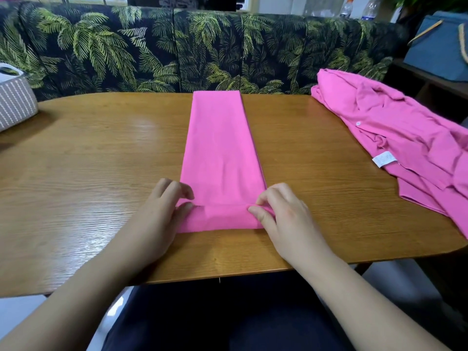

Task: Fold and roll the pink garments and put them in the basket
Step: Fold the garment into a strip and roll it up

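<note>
Pink garment point(220, 148) folded into a long strip mid-table, near end turned over once, left hand point(162, 211) and right hand point(281, 214) pinching that roll's two corners; looks light, soft, floppy, so grip both roll ends to keep it tight.

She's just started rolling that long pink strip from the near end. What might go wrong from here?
The roll may go crooked: the folded pink strip is long and narrow, and the left hand and right hand pinch only its two near corners. Its far end lies at the table edge and might slip off. The basket sits far to the left, so the roll could loosen while being carried there.
</note>
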Demonstrator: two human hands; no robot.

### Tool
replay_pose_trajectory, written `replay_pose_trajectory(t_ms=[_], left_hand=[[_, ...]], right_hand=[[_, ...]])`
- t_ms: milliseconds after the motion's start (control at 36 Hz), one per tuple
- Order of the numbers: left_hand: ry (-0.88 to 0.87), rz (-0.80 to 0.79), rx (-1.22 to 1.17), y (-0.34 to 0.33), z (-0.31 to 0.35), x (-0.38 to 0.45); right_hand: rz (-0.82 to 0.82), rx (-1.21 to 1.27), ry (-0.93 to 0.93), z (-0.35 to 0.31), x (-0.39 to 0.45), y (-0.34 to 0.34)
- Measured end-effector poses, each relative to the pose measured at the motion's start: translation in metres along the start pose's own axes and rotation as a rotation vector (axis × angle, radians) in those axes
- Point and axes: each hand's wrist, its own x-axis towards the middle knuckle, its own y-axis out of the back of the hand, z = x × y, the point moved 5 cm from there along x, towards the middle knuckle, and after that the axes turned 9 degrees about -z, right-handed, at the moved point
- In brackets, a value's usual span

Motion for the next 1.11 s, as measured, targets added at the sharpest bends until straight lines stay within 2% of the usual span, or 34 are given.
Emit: replay_pose_trajectory(t_ms=[111,222,361,556,722,972,1111], left_hand=[[-0.088,0.029,0.190,0.005,0.007,0.003],[-0.205,0.012,0.319,0.005,0.015,0.002],[-0.132,-0.040,0.285,0.001,0.011,-0.003],[-0.156,-0.031,0.355,-0.004,0.002,-0.003],[-0.166,0.036,0.382,-0.003,0.001,0.001],[-0.013,0.152,0.356,-0.002,-0.008,0.021],[-0.053,0.216,0.335,0.003,-0.003,0.025]], right_hand=[[0.155,-0.120,0.073,-0.002,0.001,0.004],[0.120,-0.150,0.165,-0.010,-0.001,-0.001],[0.014,-0.130,0.141,-0.014,-0.001,-0.004],[-0.123,-0.182,0.157,-0.009,0.004,-0.006],[-0.101,-0.229,0.164,-0.010,0.009,-0.004],[-0.139,-0.203,0.072,-0.010,0.033,-0.003],[-0.172,-0.184,0.036,-0.005,0.041,-0.001]])
